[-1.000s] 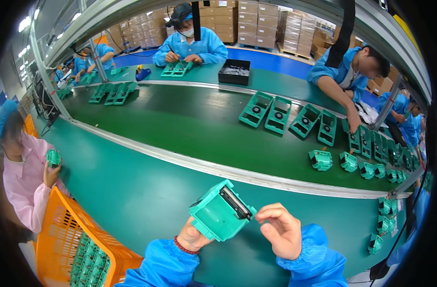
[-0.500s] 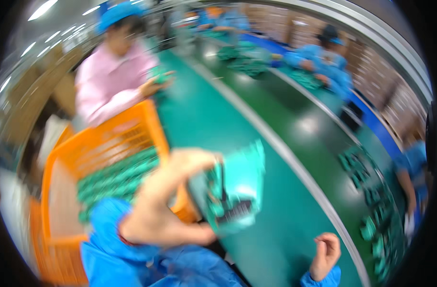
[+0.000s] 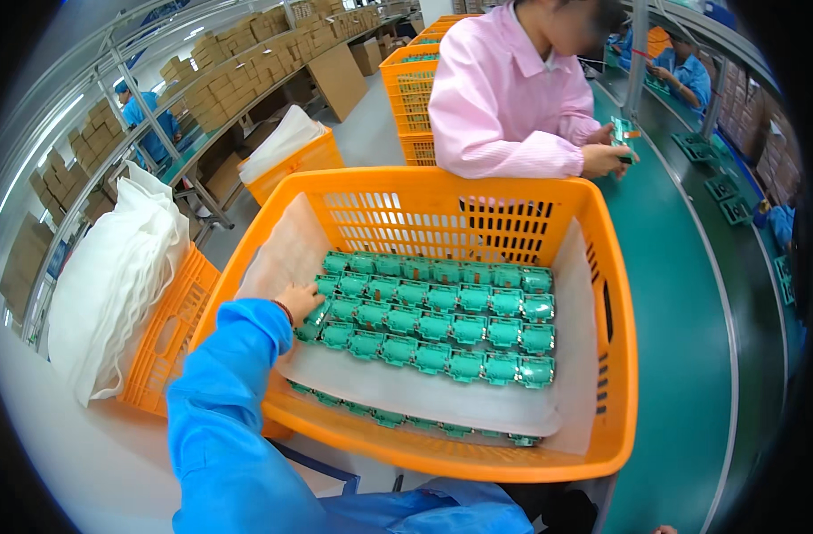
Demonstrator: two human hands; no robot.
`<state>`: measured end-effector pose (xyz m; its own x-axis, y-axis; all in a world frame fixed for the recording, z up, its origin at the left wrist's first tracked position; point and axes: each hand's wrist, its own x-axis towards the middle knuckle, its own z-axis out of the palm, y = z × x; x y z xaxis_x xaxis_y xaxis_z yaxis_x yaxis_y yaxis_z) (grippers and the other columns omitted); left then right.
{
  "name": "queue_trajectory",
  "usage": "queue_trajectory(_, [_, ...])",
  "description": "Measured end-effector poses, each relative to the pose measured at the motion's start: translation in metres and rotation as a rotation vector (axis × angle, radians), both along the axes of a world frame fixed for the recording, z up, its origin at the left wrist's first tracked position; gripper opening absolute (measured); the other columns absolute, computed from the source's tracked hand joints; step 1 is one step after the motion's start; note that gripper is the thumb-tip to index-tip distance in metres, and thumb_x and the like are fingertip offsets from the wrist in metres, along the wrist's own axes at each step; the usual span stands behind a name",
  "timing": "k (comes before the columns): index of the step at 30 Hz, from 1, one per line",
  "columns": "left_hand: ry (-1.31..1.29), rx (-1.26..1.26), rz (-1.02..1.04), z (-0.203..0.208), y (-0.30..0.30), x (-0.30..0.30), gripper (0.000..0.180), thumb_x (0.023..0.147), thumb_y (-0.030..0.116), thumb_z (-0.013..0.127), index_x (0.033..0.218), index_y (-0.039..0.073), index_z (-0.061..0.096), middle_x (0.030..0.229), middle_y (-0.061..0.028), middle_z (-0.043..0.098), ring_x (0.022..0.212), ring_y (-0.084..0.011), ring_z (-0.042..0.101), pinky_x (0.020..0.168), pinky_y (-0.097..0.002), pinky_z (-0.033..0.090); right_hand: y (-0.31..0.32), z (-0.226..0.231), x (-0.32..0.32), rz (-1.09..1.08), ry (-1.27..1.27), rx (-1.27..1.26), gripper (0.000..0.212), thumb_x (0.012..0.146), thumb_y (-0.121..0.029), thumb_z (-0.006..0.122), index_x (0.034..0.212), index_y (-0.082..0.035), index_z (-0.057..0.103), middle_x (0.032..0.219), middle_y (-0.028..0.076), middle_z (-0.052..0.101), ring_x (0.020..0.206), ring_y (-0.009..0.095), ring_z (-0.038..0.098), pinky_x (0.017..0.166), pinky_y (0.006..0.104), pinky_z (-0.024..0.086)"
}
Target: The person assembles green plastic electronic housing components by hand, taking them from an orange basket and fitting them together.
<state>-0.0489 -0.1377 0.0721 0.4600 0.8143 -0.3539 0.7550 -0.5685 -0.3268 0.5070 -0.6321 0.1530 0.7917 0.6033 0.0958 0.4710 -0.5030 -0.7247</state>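
Observation:
My left hand [image 3: 300,303], in a blue sleeve, reaches into a large orange plastic crate [image 3: 442,458]. Its fingers are closed on a green plastic housing [image 3: 312,327] at the left end of the rows, partly hidden by the hand. Several rows of like green housings [image 3: 433,325] lie side by side on a white liner sheet [image 3: 442,392]. Below that sheet's near edge, more green housings [image 3: 389,418] show. Of my right hand [image 3: 664,530], only a sliver appears at the bottom edge, so its fingers are hidden.
A green work surface [image 3: 669,356] runs along the right of the crate. Beyond the crate, a person in pink [image 3: 504,98] holds a green part [image 3: 622,138]. White sheets [image 3: 113,285] are heaped over another orange crate [image 3: 171,329] at left. Stacked orange crates [image 3: 411,98] stand behind.
The view has swung left toward the crate. My left hand has carried a green housing from over the work surface into the crate. My right hand has almost left the picture.

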Motion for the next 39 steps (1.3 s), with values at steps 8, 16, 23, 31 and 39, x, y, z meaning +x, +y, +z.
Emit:
queue_trajectory(8, [0.299, 0.358, -0.033, -0.088, 0.040, -0.024, 0.022, 0.082, 0.017, 0.045, 0.093, 0.014, 0.064, 0.101, -0.0064, 0.054, 0.103, -0.0235, 0.049, 0.088, -0.0507, 0.031, 0.032, -0.022, -0.013, -0.023, 0.087, -0.002, 0.017, 0.086, -0.010, 0.054, 0.093, 0.005, 0.056, 0.089, 0.011, 0.060, 0.081, 0.018, 0.054, 0.076, 0.0282, 0.044])
queue_trajectory(16, [0.170, -0.016, 0.053, -0.070, 0.076, -0.025, 0.022, 0.082, 0.015, 0.045, 0.097, 0.011, 0.061, 0.104, -0.0061, 0.053, 0.104, -0.0265, 0.047, 0.086, -0.0452, 0.037, 0.047, -0.024, -0.021, -0.114, 0.045, -0.056, 0.018, 0.086, -0.011, 0.054, 0.094, 0.006, 0.056, 0.089, 0.012, 0.060, 0.081, 0.019, 0.053, 0.078, 0.0289, 0.043])
queue_trajectory(23, [-0.110, 0.301, 0.074, -0.062, 0.066, -0.021, 0.041, 0.067, 0.008, 0.062, 0.105, 0.007, 0.047, 0.105, -0.0122, 0.049, 0.100, -0.0304, 0.048, 0.079, -0.0413, 0.044, 0.044, -0.030, -0.017, -0.123, 0.051, -0.050, 0.017, 0.086, -0.010, 0.054, 0.094, 0.005, 0.057, 0.089, 0.012, 0.059, 0.081, 0.019, 0.052, 0.078, 0.0289, 0.043])
queue_trajectory(31, [-0.281, 0.431, 0.055, -0.110, 0.024, -0.043, 0.025, 0.072, 0.002, 0.050, 0.097, 0.002, 0.045, 0.101, -0.0182, 0.047, 0.098, -0.0343, 0.048, 0.080, -0.0390, 0.044, 0.047, -0.032, -0.016, -0.124, -0.017, -0.071, 0.018, 0.086, -0.011, 0.055, 0.092, 0.006, 0.057, 0.089, 0.013, 0.059, 0.081, 0.020, 0.053, 0.078, 0.0292, 0.043])
queue_trajectory(39, [-0.137, 0.090, 0.187, -0.101, 0.036, -0.038, 0.032, 0.072, 0.000, 0.052, 0.103, 0.006, 0.045, 0.105, -0.0167, 0.047, 0.099, -0.0346, 0.049, 0.083, -0.0401, 0.044, 0.050, -0.028, -0.021, -0.137, -0.016, -0.097, 0.017, 0.086, -0.010, 0.055, 0.093, 0.006, 0.057, 0.089, 0.013, 0.059, 0.081, 0.020, 0.053, 0.079, 0.0294, 0.043])
